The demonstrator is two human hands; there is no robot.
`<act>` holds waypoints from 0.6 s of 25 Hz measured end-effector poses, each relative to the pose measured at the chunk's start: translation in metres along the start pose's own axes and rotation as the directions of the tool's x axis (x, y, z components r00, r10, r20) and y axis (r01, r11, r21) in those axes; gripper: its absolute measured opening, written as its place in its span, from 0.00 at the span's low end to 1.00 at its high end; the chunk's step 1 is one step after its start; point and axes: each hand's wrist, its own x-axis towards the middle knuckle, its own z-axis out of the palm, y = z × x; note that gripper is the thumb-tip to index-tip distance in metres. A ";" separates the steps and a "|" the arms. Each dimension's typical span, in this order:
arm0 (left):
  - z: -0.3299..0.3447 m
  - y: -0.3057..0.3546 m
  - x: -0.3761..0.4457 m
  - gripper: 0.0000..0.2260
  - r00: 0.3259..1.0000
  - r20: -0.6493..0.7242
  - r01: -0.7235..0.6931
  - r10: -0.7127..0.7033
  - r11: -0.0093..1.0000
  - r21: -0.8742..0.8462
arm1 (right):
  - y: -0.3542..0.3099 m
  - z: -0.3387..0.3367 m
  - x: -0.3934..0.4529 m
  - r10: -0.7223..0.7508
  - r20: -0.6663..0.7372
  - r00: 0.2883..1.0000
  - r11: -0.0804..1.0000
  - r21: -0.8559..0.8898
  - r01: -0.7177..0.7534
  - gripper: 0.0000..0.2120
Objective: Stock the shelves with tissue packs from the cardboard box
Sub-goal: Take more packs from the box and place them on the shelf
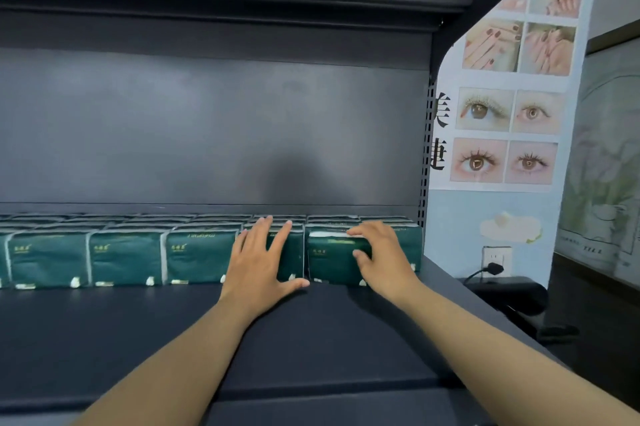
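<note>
Nearest is the bare front of the dark shelf board (311, 339), with both forearms stretched out over it toward the stock. The left hand (261, 257) lies flat with fingers spread against the face of a green tissue pack (294, 252) in the front row, thumb down near the shelf, pressing and not gripping. Just to its right, the right hand (381, 252) is curled around the end tissue pack (332, 261), fingers over its top edge and thumb on its front, holding it in the last slot by the shelf's right end. Further left the front row of packs (124, 257) stands upright, side by side, with more rows packed behind, up to the grey back panel (207, 131). The cardboard box is out of view. This looks like seating the last pack of a row; next would be pushing it flush, then fetching more.
</note>
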 end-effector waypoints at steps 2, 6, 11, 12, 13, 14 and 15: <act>0.015 -0.009 0.013 0.39 0.997 -0.068 -0.038 0.038 0.999 0.014 | 0.012 0.015 0.016 -0.076 0.131 0.989 0.971 -0.214 0.103 0.29; 0.035 -0.016 0.029 0.39 0.989 -0.126 -0.070 0.083 0.992 0.105 | 0.018 0.031 0.033 -0.196 0.155 0.968 0.862 -0.444 0.245 0.39; 0.046 -0.020 0.034 0.42 0.993 -0.091 -0.055 0.069 0.987 0.154 | 0.026 0.041 0.034 -0.219 0.126 0.967 0.886 -0.390 0.252 0.36; 0.048 -0.021 0.034 0.42 0.993 -0.092 -0.053 0.068 0.987 0.149 | 0.027 0.042 0.035 -0.216 0.126 0.968 0.889 -0.384 0.248 0.36; 0.048 -0.021 0.034 0.42 0.994 -0.090 -0.050 0.063 0.988 0.145 | 0.027 0.042 0.035 -0.213 0.127 0.969 0.889 -0.386 0.246 0.36; 0.048 -0.021 0.034 0.42 0.994 -0.086 -0.047 0.060 0.989 0.144 | 0.027 0.042 0.036 -0.214 0.128 0.968 0.886 -0.391 0.247 0.35; 0.049 -0.022 0.034 0.42 0.995 -0.084 -0.046 0.059 0.988 0.145 | 0.027 0.042 0.036 -0.215 0.132 0.968 0.884 -0.395 0.250 0.35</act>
